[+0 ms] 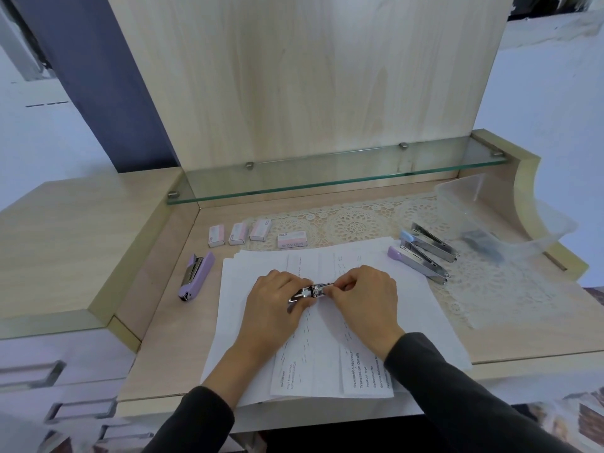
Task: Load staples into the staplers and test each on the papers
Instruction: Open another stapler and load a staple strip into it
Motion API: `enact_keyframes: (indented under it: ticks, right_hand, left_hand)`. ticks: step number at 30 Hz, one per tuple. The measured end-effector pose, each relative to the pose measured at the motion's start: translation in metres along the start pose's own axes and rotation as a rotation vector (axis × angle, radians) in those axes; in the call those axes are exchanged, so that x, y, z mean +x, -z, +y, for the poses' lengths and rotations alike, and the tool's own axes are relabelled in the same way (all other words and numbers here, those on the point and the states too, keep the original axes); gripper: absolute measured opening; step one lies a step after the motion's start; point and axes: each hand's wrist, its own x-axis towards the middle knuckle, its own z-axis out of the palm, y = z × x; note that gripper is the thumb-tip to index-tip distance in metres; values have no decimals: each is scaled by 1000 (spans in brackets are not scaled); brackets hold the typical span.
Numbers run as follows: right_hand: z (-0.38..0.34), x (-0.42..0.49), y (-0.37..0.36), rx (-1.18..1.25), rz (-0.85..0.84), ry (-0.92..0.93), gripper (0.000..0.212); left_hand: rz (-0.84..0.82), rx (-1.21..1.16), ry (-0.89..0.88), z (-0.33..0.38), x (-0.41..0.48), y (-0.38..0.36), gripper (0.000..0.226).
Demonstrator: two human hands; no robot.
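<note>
In the head view, your left hand (277,300) is curled round a small shiny stapler (310,291). It holds the stapler just above the papers (425,322) in the middle of the tabletop (157,338). Your right hand (366,295) pinches the thin metal end that sticks out of it. I cannot tell if a strip of staples is between those fingers. It is too small to see.

Here is what I think could go wrong. The metal part looks springy. If your pinch slips, it may snap back and nip a finger. If a strip goes in crooked, it could jam or break into bits. The bits would fall on the papers, where they are hard to find. Your fingers are very close to the front end, so a hard squeeze now could poke you.

The papers lie in a loose pile and your arms reach across them. A push could slide the sheets and mess up the pile before the test.

A lilac stapler (196,276) lies to the left. Two more staplers (420,264) lie to the right, by the lace mat (353,223). Four staple boxes (237,233) sit behind the papers. You could mix up which stapler is filled and which is not, so put the done ones on one side.
</note>
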Motion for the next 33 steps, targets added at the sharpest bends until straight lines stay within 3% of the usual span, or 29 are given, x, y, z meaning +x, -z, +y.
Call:
enact_keyframes:
  ticks: [15,24,33]
  right_hand:
    - [16,10,14,258,-10,-52,19]
    - [27,27,48,469,-73,47,19]
    - [59,60,120,389,187,42,17]
  left_hand:
    - [-20,9,34,-1,0,-1,30]
    - [-53,35,42,-2,1,-3,38]
    - [-53,31,43,-3,0,-3,38]
